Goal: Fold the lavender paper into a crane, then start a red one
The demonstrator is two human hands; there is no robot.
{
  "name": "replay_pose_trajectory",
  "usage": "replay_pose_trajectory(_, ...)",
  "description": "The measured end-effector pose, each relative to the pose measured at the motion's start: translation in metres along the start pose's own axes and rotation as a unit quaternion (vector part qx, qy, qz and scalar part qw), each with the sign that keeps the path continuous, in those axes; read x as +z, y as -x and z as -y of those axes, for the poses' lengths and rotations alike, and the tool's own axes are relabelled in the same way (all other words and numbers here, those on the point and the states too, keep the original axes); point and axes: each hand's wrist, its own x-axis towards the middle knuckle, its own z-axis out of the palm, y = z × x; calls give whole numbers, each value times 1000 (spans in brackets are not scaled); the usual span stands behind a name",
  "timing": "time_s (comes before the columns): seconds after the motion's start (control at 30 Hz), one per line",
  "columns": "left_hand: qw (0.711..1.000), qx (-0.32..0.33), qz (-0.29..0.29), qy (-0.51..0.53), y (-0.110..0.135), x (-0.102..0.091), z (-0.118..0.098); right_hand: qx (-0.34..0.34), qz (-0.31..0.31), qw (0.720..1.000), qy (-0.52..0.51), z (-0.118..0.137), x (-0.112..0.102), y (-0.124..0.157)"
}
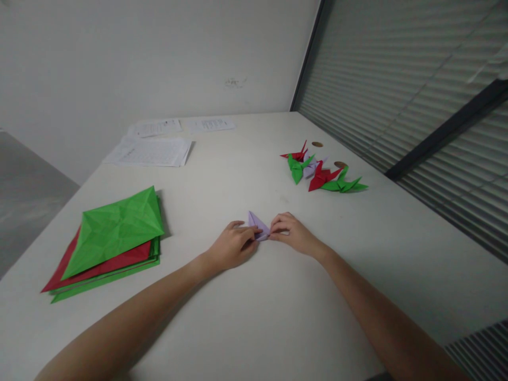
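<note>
A small folded piece of light purple paper [257, 222] lies on the white table between my hands, with one pointed corner facing away from me. My left hand [235, 244] holds its left side, fingers pressed down on the paper and covering part of it. On the other side, my right hand [291, 233] pinches the paper's right tip between thumb and fingers. The lower folds are partly hidden by my left fingers.
Several red, green and purple origami cranes [320, 176] sit grouped at the back right. A stack of creased green and red paper sheets [119, 225] lies at the left. Printed papers [151, 152] rest at the far left, near the wall. Window blinds [397, 79] border the right side.
</note>
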Motion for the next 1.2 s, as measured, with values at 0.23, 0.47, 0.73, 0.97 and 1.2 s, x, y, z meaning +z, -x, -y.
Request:
replay_pose_trajectory(0.23, 999, -25, -2, 39, -3, 1, 3, 50, -20, 998, 22, -4, 6, 1)
replay_pose_trajectory(0.47, 994, -54, -39, 86, -3, 4, 7, 76, -73, 990, 92, 0, 22, 1)
replay_pose_trajectory(0.73, 983, -61, -56, 162, -1, 9, 12, 98, -93, 978, 161, 9, 30, 1)
replay_pose_trajectory(0.97, 984, -25, -79, 158, -3, 9, 15, 121, -95, 972, 178, 16, 32, -2)
replay_pose_trajectory(1.2, 993, 20, -73, 85, -6, 8, 12, 134, -79, 965, 212, 24, 31, -3)
